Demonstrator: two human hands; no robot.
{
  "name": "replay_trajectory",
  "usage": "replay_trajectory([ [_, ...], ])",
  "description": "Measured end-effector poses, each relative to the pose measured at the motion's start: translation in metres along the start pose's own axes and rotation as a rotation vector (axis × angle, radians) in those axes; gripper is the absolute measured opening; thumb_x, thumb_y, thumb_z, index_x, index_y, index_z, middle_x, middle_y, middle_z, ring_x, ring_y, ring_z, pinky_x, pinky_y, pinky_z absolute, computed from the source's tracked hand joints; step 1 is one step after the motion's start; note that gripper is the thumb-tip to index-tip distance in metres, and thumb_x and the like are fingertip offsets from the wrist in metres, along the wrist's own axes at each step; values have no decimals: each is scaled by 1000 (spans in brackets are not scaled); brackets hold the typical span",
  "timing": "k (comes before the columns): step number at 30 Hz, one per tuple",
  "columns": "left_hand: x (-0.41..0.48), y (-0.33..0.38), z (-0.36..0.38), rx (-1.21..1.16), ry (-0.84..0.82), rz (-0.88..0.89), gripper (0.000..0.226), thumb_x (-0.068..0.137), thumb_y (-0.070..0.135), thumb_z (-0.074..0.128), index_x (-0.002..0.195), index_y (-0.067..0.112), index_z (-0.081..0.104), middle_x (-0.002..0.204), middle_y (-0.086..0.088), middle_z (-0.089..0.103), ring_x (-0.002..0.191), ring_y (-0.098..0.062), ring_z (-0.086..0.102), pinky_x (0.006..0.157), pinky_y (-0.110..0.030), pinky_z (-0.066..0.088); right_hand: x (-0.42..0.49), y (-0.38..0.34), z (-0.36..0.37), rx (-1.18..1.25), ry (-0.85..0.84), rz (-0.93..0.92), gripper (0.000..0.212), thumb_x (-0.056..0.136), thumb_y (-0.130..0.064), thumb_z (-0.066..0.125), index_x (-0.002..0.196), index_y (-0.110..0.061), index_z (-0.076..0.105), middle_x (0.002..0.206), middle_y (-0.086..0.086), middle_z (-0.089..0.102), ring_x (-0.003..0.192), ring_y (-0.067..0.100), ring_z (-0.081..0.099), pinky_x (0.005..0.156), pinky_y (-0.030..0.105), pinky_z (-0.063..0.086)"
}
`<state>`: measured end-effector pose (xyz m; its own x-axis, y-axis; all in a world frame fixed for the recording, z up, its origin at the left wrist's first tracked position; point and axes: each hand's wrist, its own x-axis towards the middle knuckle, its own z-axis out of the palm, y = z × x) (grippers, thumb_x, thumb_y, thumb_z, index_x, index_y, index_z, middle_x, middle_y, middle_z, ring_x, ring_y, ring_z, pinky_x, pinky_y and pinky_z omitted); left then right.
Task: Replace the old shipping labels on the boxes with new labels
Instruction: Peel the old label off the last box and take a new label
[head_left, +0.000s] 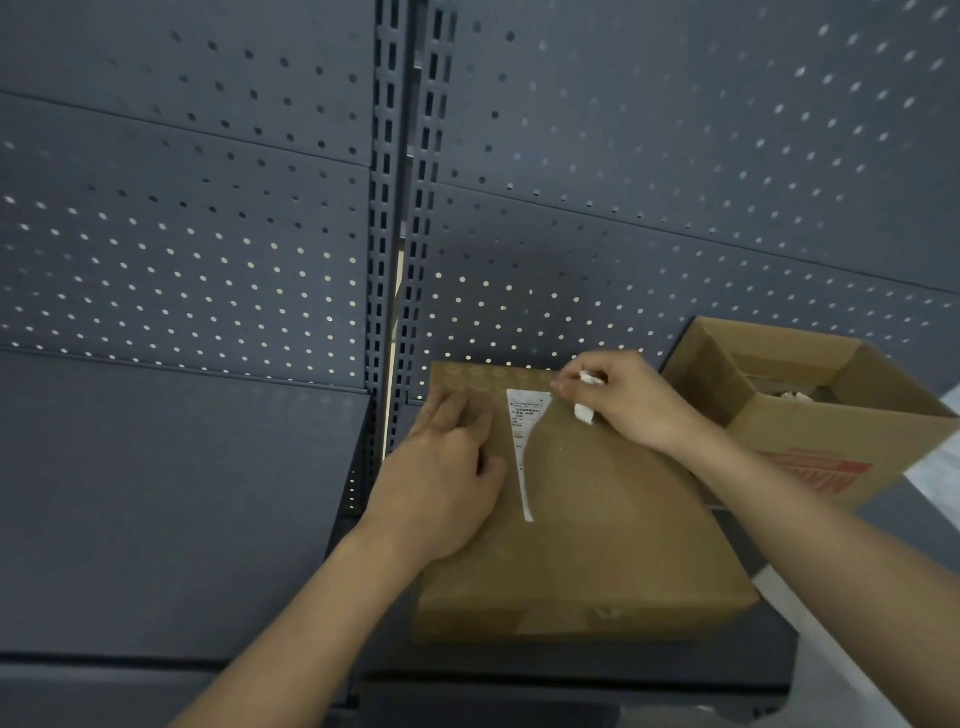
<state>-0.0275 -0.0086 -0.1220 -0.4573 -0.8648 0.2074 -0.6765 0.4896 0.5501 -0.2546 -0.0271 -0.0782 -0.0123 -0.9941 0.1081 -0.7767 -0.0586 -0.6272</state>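
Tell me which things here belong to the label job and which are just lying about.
Job: closed box; torn old label on it; peeled scrap pinched in right hand; left hand pressing the box.
Lying about: open box with white bits inside; pegboard panel; shelf.

Lower centre, on shelf (597, 660): closed cardboard box (597, 530), torn label (523, 441) on top. Right, just beside: open carton (841, 436). Behind: pegboard panel (675, 208).
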Motion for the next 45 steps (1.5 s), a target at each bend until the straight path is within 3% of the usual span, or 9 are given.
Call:
replay_trajectory([
  [4,0,-1,0,3,7,10,52,102,30,39,153,20,35,164,0,18,152,-15,0,117,-23,9,8,2,9,-175,0,-82,6,91,-28,65,93,-35,66,100,-17,65,99,8,58,90,38,47],
  [7,0,-1,-1,16,20,30,51,102,29,40,152,19,38,163,-2,20,152,-17,1,108,-15,-2,13,-1,17,-288,-24,-126,11,91,-36,62,90,-40,51,98,-20,64,97,8,59,84,48,51],
  [12,-1,-2,-1,-10,15,31,50,101,30,41,150,20,40,162,-1,22,152,-14,0,115,-21,9,15,-12,23,-298,-64,-270,34,95,-22,62,75,-37,40,94,-10,66,89,6,58,74,18,45],
  [14,0,-4,1,-16,10,22,51,101,31,41,150,21,40,163,0,22,152,-15,-1,118,-27,16,17,-13,25,-337,-73,-308,37,96,-19,61,74,-36,37,94,-10,65,90,7,58,74,21,46],
  [16,1,-4,2,-12,6,12,52,100,31,41,152,22,37,163,0,21,152,-14,-1,118,-27,15,18,-11,27,-369,-67,-340,34,95,-14,60,75,-32,39,95,-11,64,90,7,58,75,21,47],
  [20,1,-3,3,-10,10,0,53,100,31,41,152,23,37,163,2,20,152,-12,-2,118,-26,14,17,-11,30,-430,-24,-365,19,92,-4,58,81,-15,48,95,-6,63,90,6,51,71,4,37],
  [24,2,-4,3,-8,11,-10,51,99,32,41,150,24,41,163,3,20,152,-12,-2,118,-27,17,19,-7,35,-428,-13,-406,30,90,-2,56,80,-25,41,90,-3,60,87,13,54,76,30,45],
  [28,2,-3,3,-9,21,-21,49,98,32,43,147,23,45,162,3,22,152,-11,-1,118,-30,21,18,-3,39,-400,43,-454,32,86,1,55,79,-26,38,84,-1,59,83,16,53,71,39,48],
  [45,2,-2,3,-1,-5,-50,50,99,35,41,148,27,43,162,6,21,152,-10,-1,117,-31,24,20,-2,41,-399,33,-479,25,80,7,52,80,-17,44,79,-1,54,77,14,46,66,37,44],
])
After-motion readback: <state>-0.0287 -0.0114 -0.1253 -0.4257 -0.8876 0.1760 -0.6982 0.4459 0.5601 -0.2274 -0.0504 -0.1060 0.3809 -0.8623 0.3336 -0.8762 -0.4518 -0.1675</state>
